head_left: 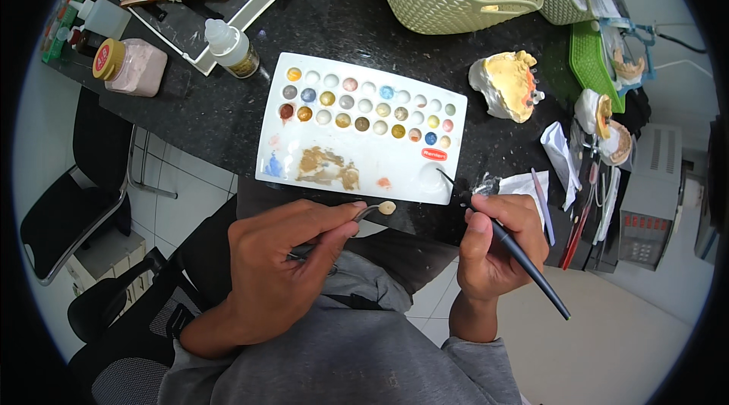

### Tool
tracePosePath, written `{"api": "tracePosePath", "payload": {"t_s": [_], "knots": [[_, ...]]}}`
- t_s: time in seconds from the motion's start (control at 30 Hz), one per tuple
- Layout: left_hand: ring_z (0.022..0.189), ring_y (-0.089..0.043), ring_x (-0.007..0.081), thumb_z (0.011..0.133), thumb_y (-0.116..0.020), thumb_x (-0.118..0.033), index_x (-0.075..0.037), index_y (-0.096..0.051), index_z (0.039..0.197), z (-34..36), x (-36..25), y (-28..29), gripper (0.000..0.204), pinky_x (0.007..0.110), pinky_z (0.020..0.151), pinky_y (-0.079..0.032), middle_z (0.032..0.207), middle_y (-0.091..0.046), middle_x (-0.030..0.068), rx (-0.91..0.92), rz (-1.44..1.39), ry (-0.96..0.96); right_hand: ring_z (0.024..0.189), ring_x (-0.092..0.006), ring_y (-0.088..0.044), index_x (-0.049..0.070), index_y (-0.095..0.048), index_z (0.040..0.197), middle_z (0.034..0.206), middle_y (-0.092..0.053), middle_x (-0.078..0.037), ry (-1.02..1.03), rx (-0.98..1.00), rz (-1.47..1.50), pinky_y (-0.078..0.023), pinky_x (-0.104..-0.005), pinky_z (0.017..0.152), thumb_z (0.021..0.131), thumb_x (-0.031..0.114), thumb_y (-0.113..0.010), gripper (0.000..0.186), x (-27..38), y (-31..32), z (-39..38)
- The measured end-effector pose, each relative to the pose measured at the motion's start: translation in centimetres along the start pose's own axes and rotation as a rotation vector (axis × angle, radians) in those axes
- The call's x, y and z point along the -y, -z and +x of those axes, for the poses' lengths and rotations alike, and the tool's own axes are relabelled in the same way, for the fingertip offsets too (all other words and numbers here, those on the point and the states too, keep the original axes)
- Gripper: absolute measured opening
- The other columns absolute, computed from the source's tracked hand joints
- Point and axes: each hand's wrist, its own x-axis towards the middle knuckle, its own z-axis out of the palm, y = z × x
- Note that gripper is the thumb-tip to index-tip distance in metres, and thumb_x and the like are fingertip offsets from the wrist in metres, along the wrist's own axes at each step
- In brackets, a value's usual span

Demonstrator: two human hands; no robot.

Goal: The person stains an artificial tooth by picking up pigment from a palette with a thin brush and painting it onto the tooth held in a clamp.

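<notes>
Left hand (275,261) pinched one tool (367,212) bearing one cream piece (387,208), right hand (493,253) pinched one brush (533,271), tool mostly hidden

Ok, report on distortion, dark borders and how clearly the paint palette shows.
Head view: the front edge of the dark counter bows; head view: black fills the corners; head view: the white palette is brightly lit, its paint wells distinct.

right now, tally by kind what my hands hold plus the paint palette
Slim dark-handled brush in the right hand: 1
Curved grey metal tool in the left hand: 1
Small cream rounded piece at that tool's tip: 1
White rectangular palette with coloured wells: 1
Total: 4
</notes>
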Motion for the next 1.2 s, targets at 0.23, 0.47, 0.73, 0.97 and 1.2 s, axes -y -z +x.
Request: {"api": "tracePosePath", "payload": {"t_s": [0.23, 0.47, 0.73, 0.97, 1.2], "knots": [[0.063, -0.065, 0.0120, 0.081, -0.068, 0.003, 0.002, -0.070, 0.099, 0.0, 0.1, 0.1, 0.018, 0.022, 0.050, -0.046, 0.076, -0.069, 0.0137, 0.012, -0.003, 0.010, 0.055, -0.0179, -0.059, -0.003, -0.067, 0.080, 0.064, -0.063, -0.011, 0.013, 0.012, -0.011, -0.047, -0.0247, 0.050, 0.072, 0.001, -0.066, 0.009, -0.1, 0.1, -0.1], [0.061, -0.064, 0.0115, 0.082, -0.068, 0.003, 0.002, -0.070, 0.100, -0.1, 0.1, 0.1, 0.018, 0.021, 0.049, -0.046, 0.076, -0.069, 0.0135, 0.015, -0.016, 0.013, 0.052, -0.0189, -0.059, -0.005, -0.066, 0.082, 0.068, -0.063, -0.013, 0.076, -0.066, 0.236, -0.046, -0.0247, 0.048, 0.074, 0.000, -0.064, 0.010, -0.1, 0.0, -0.5], [0.062, -0.065, 0.0119, 0.082, -0.068, 0.003, 0.002, -0.070, 0.100, -0.1, 0.1, 0.1, 0.019, 0.022, 0.048, -0.046, 0.075, -0.069, 0.0135, 0.017, -0.004, 0.011, 0.053, -0.0191, -0.062, -0.005, -0.066, 0.080, 0.066, -0.064, -0.012, 0.052, 0.048, 0.488, -0.051, -0.0248, 0.048, 0.069, -0.003, -0.064, 0.011, 0.3, -1.0, -0.3], [0.062, -0.066, 0.0135, 0.081, -0.068, 0.003, 0.002, -0.070, 0.100, -0.1, 0.1, 0.1, 0.019, 0.022, 0.049, -0.046, 0.075, -0.069, 0.0141, 0.011, -0.006, -0.010, 0.051, -0.0181, -0.062, -0.004, -0.067, 0.079, 0.064, -0.063, -0.011, 0.053, 0.077, 0.455, -0.051, -0.0239, 0.047, 0.069, -0.003, -0.065, 0.010, 0.4, -1.2, 0.0], [0.065, -0.067, 0.0146, 0.080, -0.069, 0.003, 0.002, -0.070, 0.096, 0.0, -0.2, 0.1, 0.016, 0.022, 0.052, -0.048, 0.077, -0.069, 0.0142, 0.009, -0.004, 0.027, 0.051, -0.0179, -0.062, -0.004, -0.066, 0.078, 0.064, -0.063, -0.011, 0.045, 0.071, 0.455, -0.051, -0.0247, 0.047, 0.068, -0.003, -0.065, 0.010, 0.4, -1.1, -0.1]]}}
